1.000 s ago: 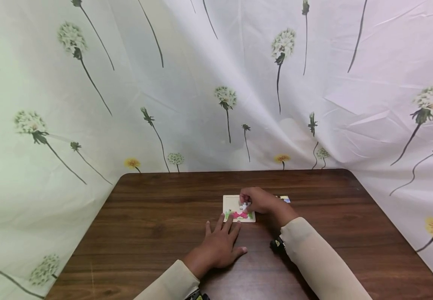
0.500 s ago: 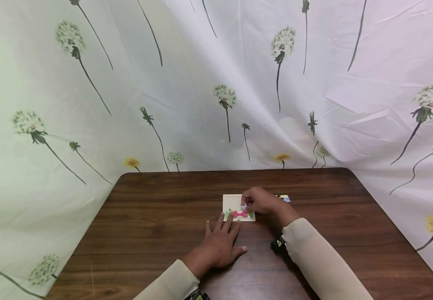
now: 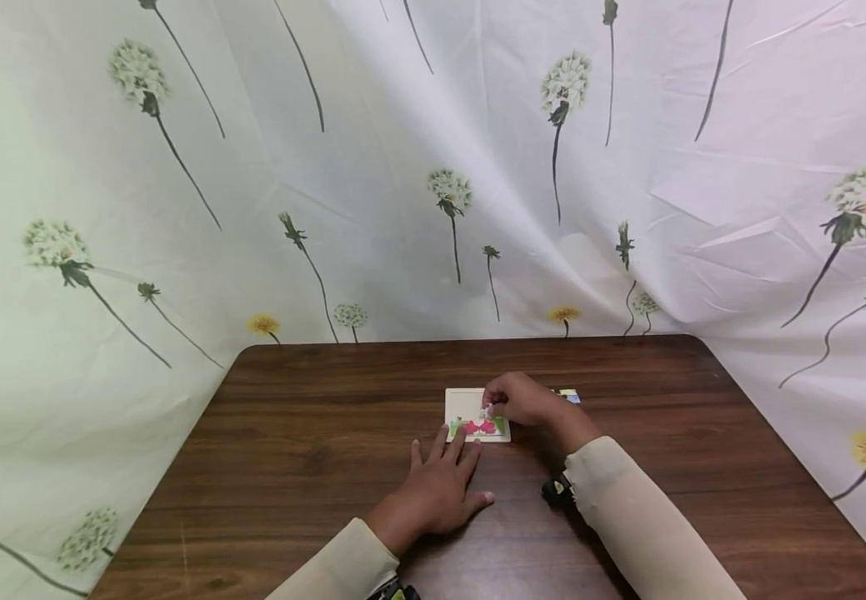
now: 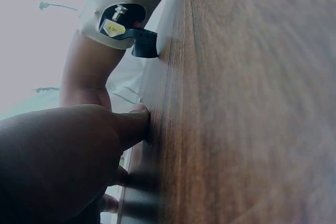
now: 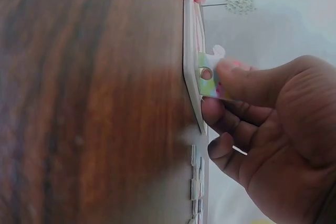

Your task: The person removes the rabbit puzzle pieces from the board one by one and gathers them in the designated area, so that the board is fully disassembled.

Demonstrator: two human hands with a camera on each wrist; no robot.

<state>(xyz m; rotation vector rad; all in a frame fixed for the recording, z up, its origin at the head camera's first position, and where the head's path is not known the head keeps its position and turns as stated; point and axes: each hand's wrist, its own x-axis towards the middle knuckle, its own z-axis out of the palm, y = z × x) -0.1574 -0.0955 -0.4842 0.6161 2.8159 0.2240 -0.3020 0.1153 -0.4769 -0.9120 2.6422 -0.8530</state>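
Observation:
A small jigsaw board [image 3: 464, 400] with a pale raised rim lies flat on the table. Green and pink pieces fill its near part, while the far part shows bare pale backing. My right hand [image 3: 526, 402] is over the board's right side, pinching a jigsaw piece [image 5: 208, 88] between thumb and fingers. In the right wrist view that piece stands tilted up close at the board's surface, green and blue with a rounded tab and a notch. My left hand [image 3: 438, 493] lies spread palm down on the table, its fingertips on the board's near edge.
Several loose jigsaw pieces [image 5: 194, 188] lie on the table just right of the board, partly hidden behind my right hand in the head view. A brown wooden table [image 3: 312, 450] extends all round. A dandelion-print curtain [image 3: 372, 167] hangs behind its far edge.
My right hand has turned the piece slightly and shifted it a little over the same part of the board. My left hand has stayed in place.

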